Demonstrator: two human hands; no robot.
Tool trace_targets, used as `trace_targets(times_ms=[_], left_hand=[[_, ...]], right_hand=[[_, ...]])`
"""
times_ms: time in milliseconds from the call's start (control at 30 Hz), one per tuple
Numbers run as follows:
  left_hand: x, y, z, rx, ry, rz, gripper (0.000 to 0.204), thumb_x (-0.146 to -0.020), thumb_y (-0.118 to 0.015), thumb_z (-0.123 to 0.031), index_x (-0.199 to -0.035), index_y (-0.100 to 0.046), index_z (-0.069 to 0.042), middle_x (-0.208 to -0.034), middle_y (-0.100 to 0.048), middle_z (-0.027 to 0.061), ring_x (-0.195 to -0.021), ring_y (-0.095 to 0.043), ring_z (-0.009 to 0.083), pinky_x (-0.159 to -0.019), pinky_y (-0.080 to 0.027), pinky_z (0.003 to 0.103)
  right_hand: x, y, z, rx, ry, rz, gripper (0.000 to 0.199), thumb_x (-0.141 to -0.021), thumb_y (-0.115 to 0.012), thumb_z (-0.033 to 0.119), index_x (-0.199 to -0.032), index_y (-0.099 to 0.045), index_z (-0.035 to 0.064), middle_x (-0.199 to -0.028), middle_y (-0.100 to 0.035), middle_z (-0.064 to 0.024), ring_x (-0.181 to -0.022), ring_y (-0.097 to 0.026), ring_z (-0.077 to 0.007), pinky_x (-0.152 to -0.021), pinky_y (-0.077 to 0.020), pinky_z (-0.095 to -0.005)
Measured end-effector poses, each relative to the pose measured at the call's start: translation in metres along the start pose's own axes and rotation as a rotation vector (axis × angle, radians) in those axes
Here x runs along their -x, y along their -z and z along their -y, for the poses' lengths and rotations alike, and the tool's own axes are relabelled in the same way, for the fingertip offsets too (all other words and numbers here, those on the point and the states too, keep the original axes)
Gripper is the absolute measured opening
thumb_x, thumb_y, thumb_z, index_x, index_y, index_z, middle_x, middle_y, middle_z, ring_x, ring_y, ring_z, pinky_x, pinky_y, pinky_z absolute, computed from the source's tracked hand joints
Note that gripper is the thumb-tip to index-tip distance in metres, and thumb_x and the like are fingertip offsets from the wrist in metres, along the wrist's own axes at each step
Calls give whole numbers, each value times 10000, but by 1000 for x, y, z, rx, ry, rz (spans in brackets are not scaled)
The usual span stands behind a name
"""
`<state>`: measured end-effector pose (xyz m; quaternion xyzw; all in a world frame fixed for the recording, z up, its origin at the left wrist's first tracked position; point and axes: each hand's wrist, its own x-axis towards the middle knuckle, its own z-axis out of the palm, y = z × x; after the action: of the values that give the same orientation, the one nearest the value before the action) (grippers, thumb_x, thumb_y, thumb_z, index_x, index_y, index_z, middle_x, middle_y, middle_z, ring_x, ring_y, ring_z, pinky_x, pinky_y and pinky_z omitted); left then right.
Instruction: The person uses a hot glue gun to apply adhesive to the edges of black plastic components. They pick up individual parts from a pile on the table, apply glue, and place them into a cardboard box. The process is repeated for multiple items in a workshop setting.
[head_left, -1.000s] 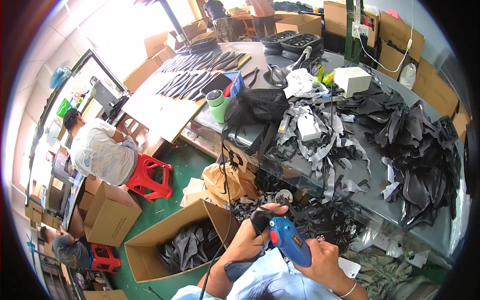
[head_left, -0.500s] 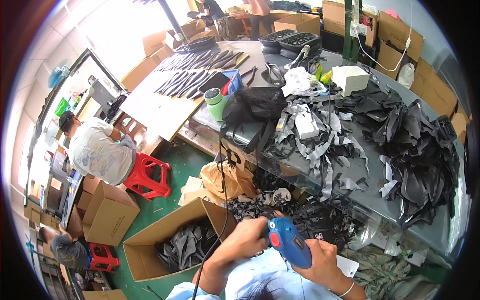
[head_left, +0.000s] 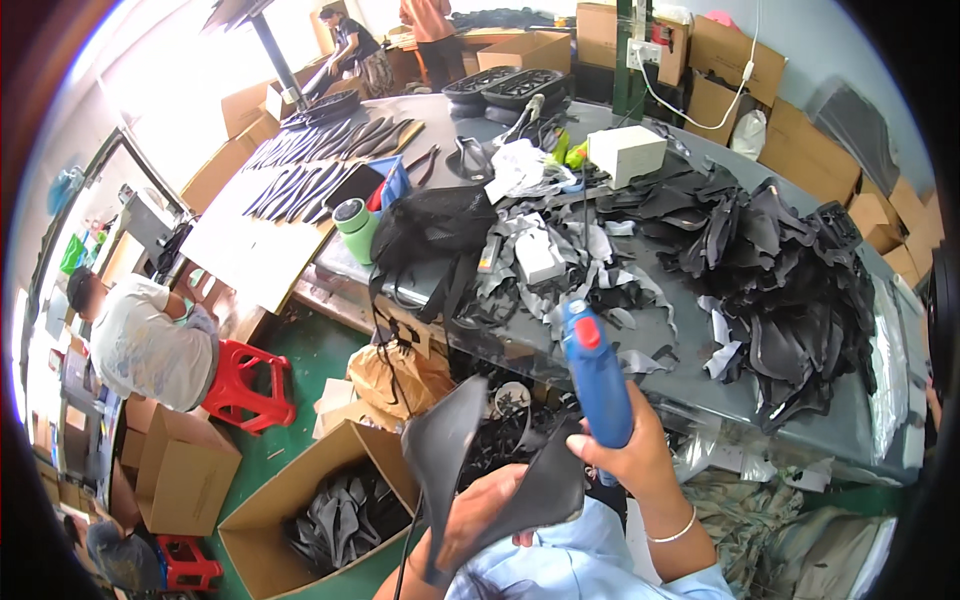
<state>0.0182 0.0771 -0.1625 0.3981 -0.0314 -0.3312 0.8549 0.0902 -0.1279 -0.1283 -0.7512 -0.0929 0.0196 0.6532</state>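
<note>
My left hand is closed around a dark, thin, flexible piece that spreads into two broad flaps in front of me. My right hand grips a blue handheld power tool with a red button, held upright with its tip pointing away from me. One flap reaches close to the right thumb; whether they touch I cannot tell. Below to the left, an open cardboard box holds a heap of similar dark pieces.
The grey table bears a big pile of dark pieces, pale scraps, a white box, a black bag and a green bottle. A person sits on a red stool at left. A black cable hangs beside the left arm.
The dark flapped piece now shows plainly in my left hand. My right hand has raised the blue tool, turning its tip upward and away from the left hand. The view has swung right.
</note>
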Motion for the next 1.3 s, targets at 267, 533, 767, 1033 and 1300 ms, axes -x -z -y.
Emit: trace_targets(times_ms=[267,533,767,1033,1300], left_hand=[[-30,-18,-14,273,-428,-575,368,-865,-539,-184,-1138,-471,53,-1098,-578,154,-971,-609,246,-775,-543,390],[-1,7,-52,-16,-584,-797,304,-836,-532,-130,-1070,-473,55,-966,-601,161,-819,-644,243,-619,-571,348],[7,0,-53,-97,-629,-756,270,-834,-527,-108,-1045,-493,58,-931,-605,146,-770,-628,210,-641,-549,326],[6,1,-43,-453,-601,-856,219,-826,-575,-132,-958,-579,42,-823,-618,58,-697,-558,117,-643,-460,262],[4,17,-33,-714,-327,-767,273,-851,-568,-121,-1060,-482,33,-943,-570,70,-809,-572,126,-661,-489,247]], right_hand=[[16,-16,-4,188,-28,-24,525,-682,-787,302,-985,-467,17,-698,-623,-108,-617,-635,-223,-615,-501,-330],[54,-11,-41,799,310,110,457,-626,-789,239,-906,-499,24,-605,-595,-89,-517,-586,-244,-558,-434,-333],[54,-14,-31,792,377,152,429,-574,-784,136,-878,-509,9,-592,-585,-83,-507,-585,-225,-529,-395,-317],[53,-19,-30,772,412,166,445,-568,-792,147,-883,-512,5,-603,-590,-92,-514,-587,-236,-535,-406,-320],[54,-29,-26,658,351,69,480,-585,-814,202,-903,-504,18,-637,-592,-110,-560,-592,-285,-559,-446,-364]])
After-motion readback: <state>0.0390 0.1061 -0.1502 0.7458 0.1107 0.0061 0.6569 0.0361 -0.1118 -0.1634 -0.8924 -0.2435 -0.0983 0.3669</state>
